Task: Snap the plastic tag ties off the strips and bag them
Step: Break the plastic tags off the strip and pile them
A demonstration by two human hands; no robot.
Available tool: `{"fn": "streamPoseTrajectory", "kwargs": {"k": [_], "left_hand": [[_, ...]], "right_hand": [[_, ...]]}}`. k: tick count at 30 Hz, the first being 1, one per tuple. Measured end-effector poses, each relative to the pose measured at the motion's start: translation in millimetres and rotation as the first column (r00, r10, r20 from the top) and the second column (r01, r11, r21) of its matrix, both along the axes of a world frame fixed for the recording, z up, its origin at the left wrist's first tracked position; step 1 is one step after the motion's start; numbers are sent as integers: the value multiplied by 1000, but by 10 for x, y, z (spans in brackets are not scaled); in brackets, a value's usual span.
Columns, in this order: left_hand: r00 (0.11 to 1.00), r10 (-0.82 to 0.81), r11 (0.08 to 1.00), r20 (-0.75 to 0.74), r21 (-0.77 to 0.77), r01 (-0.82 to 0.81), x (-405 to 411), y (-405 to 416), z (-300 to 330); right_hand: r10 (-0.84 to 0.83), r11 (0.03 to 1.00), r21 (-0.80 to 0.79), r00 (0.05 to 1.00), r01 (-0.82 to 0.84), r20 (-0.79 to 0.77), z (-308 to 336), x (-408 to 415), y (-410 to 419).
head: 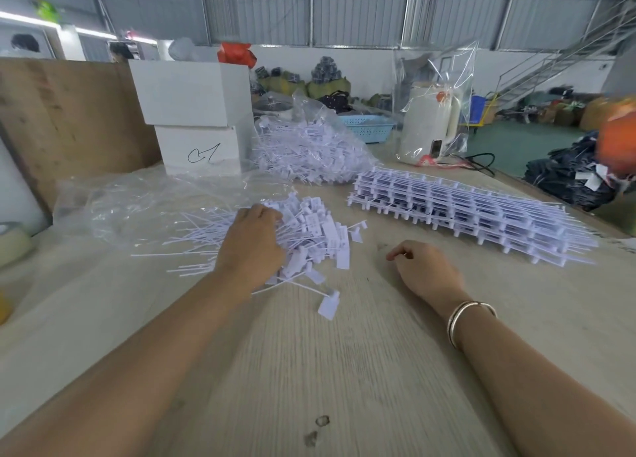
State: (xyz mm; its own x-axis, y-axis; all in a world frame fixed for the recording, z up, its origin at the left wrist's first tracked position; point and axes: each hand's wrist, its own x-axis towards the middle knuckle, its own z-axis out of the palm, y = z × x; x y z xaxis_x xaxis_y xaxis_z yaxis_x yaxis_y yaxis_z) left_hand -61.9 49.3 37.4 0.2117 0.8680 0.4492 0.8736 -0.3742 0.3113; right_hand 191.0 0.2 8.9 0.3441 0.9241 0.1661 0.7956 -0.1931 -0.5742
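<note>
Left hand (253, 246) lies palm-down on the loose pile of snapped tag ties (309, 236) mid-bench, fingers spread into the heap and not closed round any; looks like gathering or raking them together for bagging. Right hand (425, 270) rests on the bare bench (344, 370) just right of the pile, fingers loosely curled, holding nothing. An empty clear bag (137, 202) lies flat at the pile's left, toward the left edge, probably the next one to fill. A filled bag of ties (306, 153) sits toward the far edge; a stack of uncut strips (464, 215) lies at the right edge, so plenty is left to snap. White boxes (196, 112) stand far left, a kettle in plastic (430, 122) at the far edge; one stray tie (327, 301) lies nearer than the pile. Nothing blocks the sweep toward the bag.
</note>
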Motion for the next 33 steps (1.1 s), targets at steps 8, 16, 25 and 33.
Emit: {"fn": "streamPoseTrajectory", "kwargs": {"k": [8, 16, 25, 33], "left_hand": [[718, -573, 779, -395, 10, 627, 325, -550, -57], [788, -456, 837, -414, 101, 537, -64, -460, -58], [988, -93, 992, -124, -96, 81, 34, 157, -207], [974, -82, 984, 211, 174, 45, 65, 73, -128]], "right_hand": [[44, 997, 58, 998, -40, -53, -7, -15, -37], [37, 999, -1, 999, -37, -20, -7, -34, 13], [51, 999, -13, 998, -51, -25, 24, -45, -26], [42, 999, -25, 999, -43, -23, 25, -44, -32]]}}
